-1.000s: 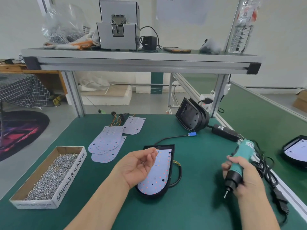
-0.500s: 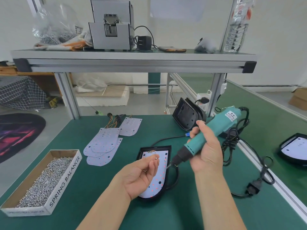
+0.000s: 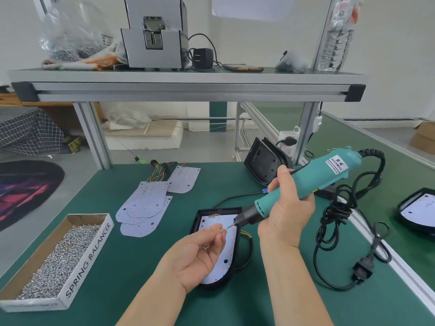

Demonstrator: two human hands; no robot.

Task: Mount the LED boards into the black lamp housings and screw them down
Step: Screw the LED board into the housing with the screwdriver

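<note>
Head view: left hand [image 3: 195,255] pinches small silver screw [image 3: 222,230] against teal electric screwdriver [image 3: 324,175] gripped in right hand [image 3: 287,215], above black lamp housing [image 3: 217,210]; cardboard screw box [image 3: 87,257] well apart, at table's left edge.

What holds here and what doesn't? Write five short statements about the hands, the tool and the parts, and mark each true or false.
1. The right hand grips the teal electric screwdriver. True.
2. The left hand pinches a screw at the driver's bit. True.
3. The screw box lies right of both hands. False: it sits on the green table, left of them.
4. The LED board below the hands lies in a black housing. True.
5. The loose LED boards are in the screw box. False: they lie on the table behind it.
</note>
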